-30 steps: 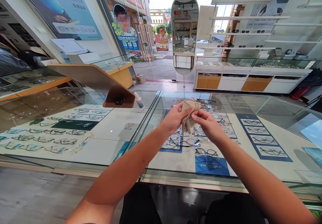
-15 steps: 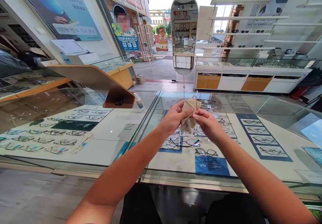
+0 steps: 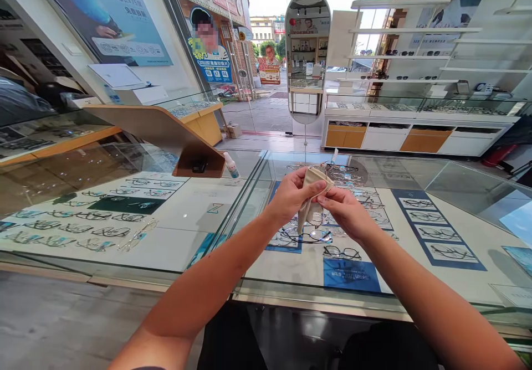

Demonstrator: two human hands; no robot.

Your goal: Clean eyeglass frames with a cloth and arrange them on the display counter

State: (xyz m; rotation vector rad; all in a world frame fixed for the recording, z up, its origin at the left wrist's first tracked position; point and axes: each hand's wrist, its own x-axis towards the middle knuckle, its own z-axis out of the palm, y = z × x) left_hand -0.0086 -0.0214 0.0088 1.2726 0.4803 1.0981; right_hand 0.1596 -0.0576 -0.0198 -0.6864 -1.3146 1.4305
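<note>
Over the glass counter, my left hand (image 3: 291, 195) is closed on a beige cleaning cloth (image 3: 311, 181), its thumb pressing the folds. One corner of the cloth hangs down beneath the fingers. My right hand (image 3: 344, 206) touches it from the other side, with thumb and fingers pinched on thin-rimmed eyeglasses (image 3: 316, 216). Part of a lens shows below the hands; the cloth and fingers hide most of the frame. Just under the hands are dark-framed glasses (image 3: 310, 237), and nearer me a black-framed pair (image 3: 341, 252).
A white spray bottle (image 3: 231, 166) stands left of the hands, beside a brown wooden stand (image 3: 199, 165). Rows of glasses (image 3: 77, 228) fill the left showcase; a blue strip with several frames (image 3: 436, 231) lies to the right. An oval mirror (image 3: 307, 54) stands beyond the counter.
The cloth has been turned and refolded between my hands, and its loose corner now hangs further left. More of a lens shows below it. Both hands stay in nearly the same place.
</note>
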